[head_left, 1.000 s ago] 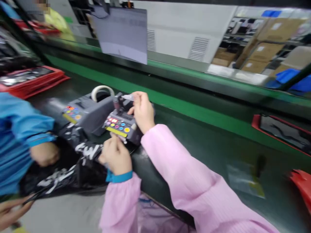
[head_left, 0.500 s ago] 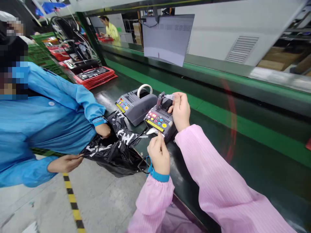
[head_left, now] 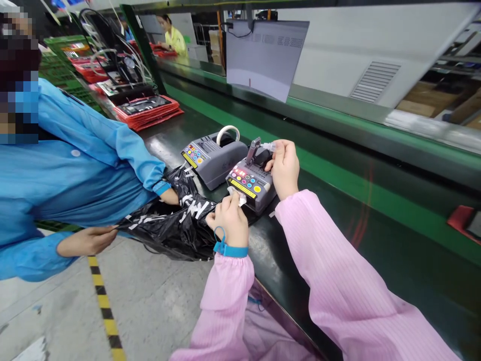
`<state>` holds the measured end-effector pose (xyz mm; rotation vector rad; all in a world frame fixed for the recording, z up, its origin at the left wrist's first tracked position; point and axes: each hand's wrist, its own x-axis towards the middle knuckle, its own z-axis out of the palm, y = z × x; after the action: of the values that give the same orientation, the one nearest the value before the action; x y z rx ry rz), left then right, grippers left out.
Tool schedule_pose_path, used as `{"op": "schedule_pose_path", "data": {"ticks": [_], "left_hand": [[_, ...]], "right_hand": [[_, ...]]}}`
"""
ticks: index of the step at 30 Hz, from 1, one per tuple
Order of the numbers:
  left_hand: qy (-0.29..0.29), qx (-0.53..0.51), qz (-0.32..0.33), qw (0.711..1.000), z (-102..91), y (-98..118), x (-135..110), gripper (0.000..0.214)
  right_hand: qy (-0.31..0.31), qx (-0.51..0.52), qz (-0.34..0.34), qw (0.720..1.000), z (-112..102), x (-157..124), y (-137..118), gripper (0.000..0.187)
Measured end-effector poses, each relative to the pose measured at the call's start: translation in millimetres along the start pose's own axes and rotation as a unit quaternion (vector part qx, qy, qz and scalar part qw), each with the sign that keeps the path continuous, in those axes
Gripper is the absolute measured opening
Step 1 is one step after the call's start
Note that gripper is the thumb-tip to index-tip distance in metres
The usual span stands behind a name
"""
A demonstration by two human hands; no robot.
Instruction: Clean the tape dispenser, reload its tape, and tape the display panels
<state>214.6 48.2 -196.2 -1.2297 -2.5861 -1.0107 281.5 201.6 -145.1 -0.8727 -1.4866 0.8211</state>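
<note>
My left hand (head_left: 230, 219), a blue band at its wrist, is at the front of the nearer grey tape dispenser (head_left: 253, 186). Its fingers are closed on a crumpled piece of white tape (head_left: 238, 194) at the outlet. Over the back of that machine, my right hand (head_left: 286, 168) pinches a clear plastic piece (head_left: 268, 146) beside a raised grey arm (head_left: 253, 150). Red digits glow on the panel among coloured buttons. A second tape dispenser (head_left: 216, 163) with a white tape roll (head_left: 228, 133) stands just left of it.
At left, a co-worker in a blue smock (head_left: 93, 165) holds a black plastic bag (head_left: 176, 228) dotted with white tape scraps, against the bench edge. Stacked red trays (head_left: 148, 111) lie farther back. A flat panel (head_left: 266, 60) hangs above the green-striped bench (head_left: 338, 200).
My left hand has shifted left along the dispenser's front, and the white tape there is now more bunched. The grey arm leans differently. My right hand keeps its pinch. The view has shifted slightly.
</note>
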Motion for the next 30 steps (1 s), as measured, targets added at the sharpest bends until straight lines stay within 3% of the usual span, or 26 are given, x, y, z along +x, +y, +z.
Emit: {"op": "schedule_pose_path", "data": {"ticks": [6, 15, 19, 23, 30], "left_hand": [[0.043, -0.15, -0.002, 0.988, 10.8, 8.2, -4.5, 0.041], [0.026, -0.298, 0.067, 0.952, 15.1, 5.3, -26.3, 0.037], [-0.006, -0.387, 0.054, 0.92, 10.1, 0.4, -25.5, 0.043], [-0.065, -0.465, 0.004, 0.883, -3.2, -12.0, -18.4, 0.036], [-0.16, -0.593, -0.118, 0.78, -36.4, -39.2, -17.7, 0.045]], "right_hand": [[-0.001, 0.005, 0.002, 1.0, 1.0, 0.7, -2.9, 0.027], [0.005, -0.015, 0.0, 1.0, 1.0, -1.0, -3.1, 0.028], [0.014, -0.028, -0.003, 1.0, 0.2, -0.5, -4.7, 0.027], [0.018, -0.011, 0.002, 1.0, -0.8, 0.2, -4.1, 0.025], [0.017, 0.105, 0.039, 0.994, 0.3, 2.0, 1.0, 0.029]]}}
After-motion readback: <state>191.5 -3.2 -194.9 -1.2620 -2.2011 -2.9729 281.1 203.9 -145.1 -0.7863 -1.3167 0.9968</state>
